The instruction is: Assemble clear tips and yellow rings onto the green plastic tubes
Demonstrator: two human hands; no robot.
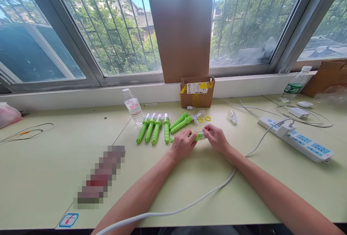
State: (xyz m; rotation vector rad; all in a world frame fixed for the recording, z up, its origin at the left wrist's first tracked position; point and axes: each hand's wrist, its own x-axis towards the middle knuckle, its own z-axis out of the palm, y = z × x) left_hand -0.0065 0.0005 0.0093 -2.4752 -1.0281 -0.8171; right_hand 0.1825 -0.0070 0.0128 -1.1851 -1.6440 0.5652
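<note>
My left hand [182,144] is closed around a green ribbed tube with a clear end [200,136], held level just above the table. The fingers of my right hand [216,138] pinch its clear end from the right. Beyond my left hand lie two green ribbed tubes [182,123] without visible caps. Several green tubes with clear caps [156,130] are lined up to the left. Two yellow rings [208,118] and a clear plastic piece [200,113] lie behind my hands, and another clear piece [232,116] sits to the right.
A small cardboard box [196,99] stands by the window ledge, with a water bottle [133,106] left of it. A white power strip [296,139] is on the right, and its cable [189,201] crosses in front of me. Another bottle [295,85] stands back right. A blurred object [101,175] lies left.
</note>
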